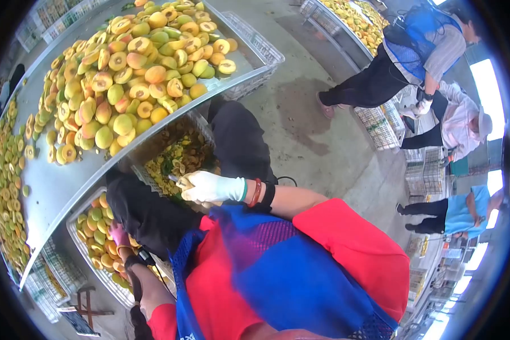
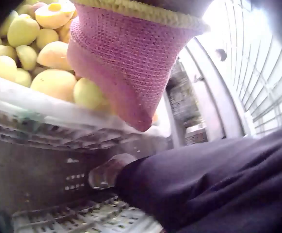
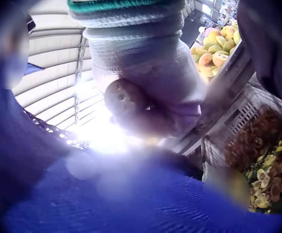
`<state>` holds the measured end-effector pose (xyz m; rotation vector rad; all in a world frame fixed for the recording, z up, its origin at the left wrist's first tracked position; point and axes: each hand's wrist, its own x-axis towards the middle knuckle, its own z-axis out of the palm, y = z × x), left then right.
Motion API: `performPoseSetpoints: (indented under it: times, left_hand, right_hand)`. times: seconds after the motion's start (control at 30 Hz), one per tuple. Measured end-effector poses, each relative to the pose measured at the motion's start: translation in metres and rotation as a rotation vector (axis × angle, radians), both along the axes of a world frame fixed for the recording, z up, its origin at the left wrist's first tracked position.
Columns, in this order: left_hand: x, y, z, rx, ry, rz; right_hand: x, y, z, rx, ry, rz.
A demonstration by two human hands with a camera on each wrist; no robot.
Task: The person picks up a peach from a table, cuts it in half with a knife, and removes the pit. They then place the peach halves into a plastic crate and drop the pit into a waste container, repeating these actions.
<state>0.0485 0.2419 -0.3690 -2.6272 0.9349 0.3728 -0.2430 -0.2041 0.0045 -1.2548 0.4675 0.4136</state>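
Note:
My left hand point(image 1: 118, 234), in a pink glove, reaches into a white crate point(image 1: 77, 241) of green and orange fruit. In the left wrist view the glove point(image 2: 126, 63) lies against the fruit point(image 2: 53, 83) near the crate's rim; its fingers are mostly hidden. The white-gloved right hand point(image 1: 209, 187) is in front of my body, fingers curled round a small object point(image 1: 174, 177) whose greyish tip sticks out; what it is cannot be told. In the right wrist view, curled fingers of that hand point(image 3: 145, 92) show, the held object hidden.
A metal table point(image 1: 42, 195) bears a large heap of halved and whole fruit point(image 1: 119, 85). Below its edge, between my knees, stands a crate holding scraps point(image 1: 181, 153). Further off are stacked crates point(image 1: 377, 126), another fruit table and several people, one in a blue vest point(image 1: 419, 39).

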Motion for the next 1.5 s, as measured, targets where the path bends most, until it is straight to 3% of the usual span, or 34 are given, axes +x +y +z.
performPoseSetpoints:
  times: [0.03, 0.07, 0.13, 0.2, 0.27, 0.33, 0.43, 0.5, 0.53, 0.6, 0.63, 0.67, 0.77, 0.83, 0.93, 1.07, 1.1, 1.2, 1.27, 1.33, 1.37, 1.43, 1.47, 1.5]
  left_hand:
    - [-0.004, -0.027, 0.063, -0.312, 0.155, 0.446]
    - [-0.018, -0.074, 0.162, -0.721, 0.193, 0.860]
    - [-0.018, -0.101, 0.217, -0.898, -0.364, 0.497]
    - [-0.013, -0.143, 0.280, -1.105, -0.305, 0.358]
    - [-0.005, -0.193, 0.321, -1.257, 0.027, 0.395]
    - [0.023, -0.230, 0.323, -1.122, 0.072, 0.123]
    - [0.056, -0.277, 0.307, -0.916, 0.015, -0.108]
    - [0.090, -0.292, 0.258, -0.829, 0.067, -0.121]
    - [0.093, -0.303, 0.258, -0.787, 0.091, -0.127]
    - [0.082, -0.312, 0.257, -0.840, 0.087, -0.080]
    - [0.078, -0.317, 0.260, -0.835, 0.080, -0.039]
    - [0.075, -0.320, 0.264, -0.835, 0.069, 0.007]
    - [0.060, -0.331, 0.290, -0.763, 0.065, 0.134]
    - [0.056, -0.330, 0.300, -0.647, 0.038, 0.228]
    - [0.057, -0.319, 0.297, -0.708, 0.094, 0.345]
    - [0.051, -0.301, 0.299, -1.196, 0.538, 0.668]
    - [0.055, -0.291, 0.293, -1.354, 0.686, 0.684]
    - [-0.002, -0.288, 0.341, -1.940, 0.979, 0.663]
    - [-0.023, -0.277, 0.353, -1.978, 1.334, 0.605]
    - [-0.052, -0.282, 0.372, -1.977, 1.412, 0.590]
    - [-0.058, -0.285, 0.354, -1.950, 1.049, 0.309]
    - [-0.079, -0.281, 0.352, -1.953, 1.119, 0.338]
    - [-0.093, -0.283, 0.376, -2.021, 1.549, 0.619]
    - [-0.103, -0.286, 0.385, -2.022, 1.570, 0.590]
  right_hand:
    - [-0.001, 0.000, -0.002, 0.008, -0.007, -0.005]
    - [-0.003, -0.002, 0.003, -0.004, 0.007, -0.001]
    - [-0.005, -0.006, 0.017, -0.029, 0.036, 0.019]
    - [-0.007, -0.007, 0.014, -0.022, 0.019, 0.015]
    - [-0.007, -0.004, 0.008, -0.036, -0.023, 0.012]
    - [-0.008, -0.001, 0.004, -0.078, -0.085, -0.008]
    - [-0.012, -0.001, 0.002, -0.187, -0.107, 0.014]
    - [-0.014, -0.006, 0.012, -0.237, -0.095, 0.032]
    - [-0.016, -0.009, 0.014, -0.229, -0.089, 0.011]
    - [-0.020, -0.008, 0.009, -0.214, -0.080, -0.025]
    - [-0.015, -0.007, -0.005, -0.028, -0.113, -0.100]
    - [-0.022, -0.011, -0.016, -0.132, -0.052, -0.036]
    - [-0.021, -0.016, 0.028, -0.209, -0.021, 0.000]
    - [-0.019, -0.012, -0.008, -0.185, -0.080, 0.011]
    - [-0.016, -0.007, -0.033, -0.163, -0.128, 0.018]
    - [-0.019, -0.007, -0.010, -0.228, -0.065, 0.033]
    - [-0.020, -0.007, -0.003, -0.208, -0.064, 0.020]
    - [-0.022, -0.003, 0.009, -0.135, -0.063, -0.015]
    - [-0.021, -0.001, 0.021, -0.181, -0.029, 0.045]
    - [-0.019, 0.000, 0.012, -0.211, -0.043, 0.069]
    - [-0.019, 0.000, 0.026, -0.221, -0.051, 0.067]
    - [-0.021, 0.002, 0.018, -0.204, -0.099, 0.066]
    - [-0.020, 0.002, 0.002, -0.185, -0.146, 0.053]
    - [-0.018, 0.001, 0.020, -0.217, -0.114, 0.075]
